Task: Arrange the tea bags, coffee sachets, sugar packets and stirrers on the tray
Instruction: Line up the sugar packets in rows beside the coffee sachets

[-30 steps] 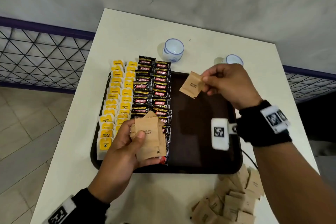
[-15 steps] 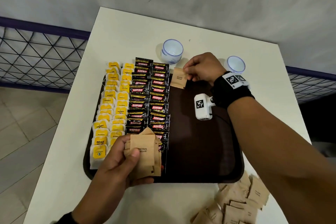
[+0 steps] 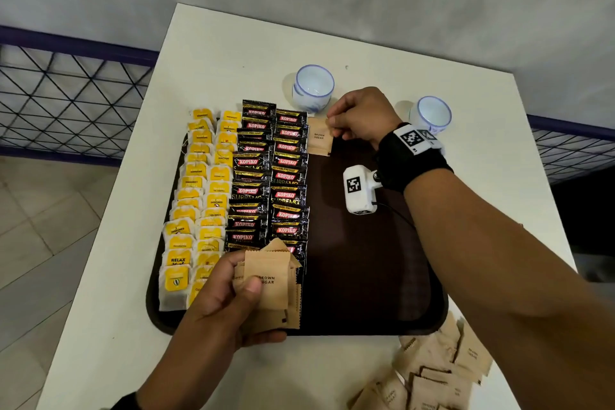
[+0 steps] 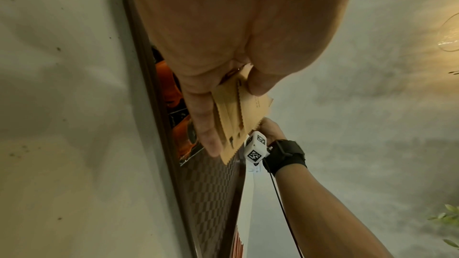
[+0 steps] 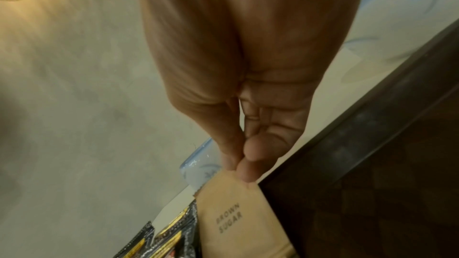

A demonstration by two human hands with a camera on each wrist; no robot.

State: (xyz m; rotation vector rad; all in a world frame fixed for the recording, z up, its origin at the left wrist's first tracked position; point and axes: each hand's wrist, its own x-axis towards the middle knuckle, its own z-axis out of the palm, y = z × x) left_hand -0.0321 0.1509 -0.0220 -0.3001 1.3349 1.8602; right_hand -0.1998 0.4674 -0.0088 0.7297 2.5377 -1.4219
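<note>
- The right hand [image 3: 361, 118] pinches the far edge of one flat brown paper sugar packet printed "BROWN SUGAR" [image 3: 319, 140] between thumb and fingertips [image 5: 248, 172]; the right wrist view confirms the pinch.
- This packet sits at the far end of the dark brown rectangular plastic tray [image 3: 366, 276], just beside the far end of the nearer of two columns of black coffee sachets [image 3: 288, 173], and appears to start a new column.
- The left hand [image 3: 219, 303] grips a fanned stack of brown paper sugar packets [image 3: 271, 286] over the near edge of the tray, thumb on top, fingers beneath.
- Two columns of yellow-labelled tea bags [image 3: 199, 210] fill the left side of the tray; the right half is bare.
- A loose heap of brown sugar packets [image 3: 432, 376] lies on the white table [image 3: 216, 53] by the near right corner of the tray. No stirrers are visible.
- Recommended procedure: lay the packet flat with its long edge parallel to the coffee sachets, touching but not overlapping them, print facing up.
- Release only once the packet rests on the tray floor; lifting the fingers straight up should avoid dragging it out of line.
- Likely risk: the right wrist brushing the two small white cups with blue rims [image 3: 312, 86] just beyond the tray.
- The left hand should keep the stack level so the next packet can be drawn off singly.
</note>
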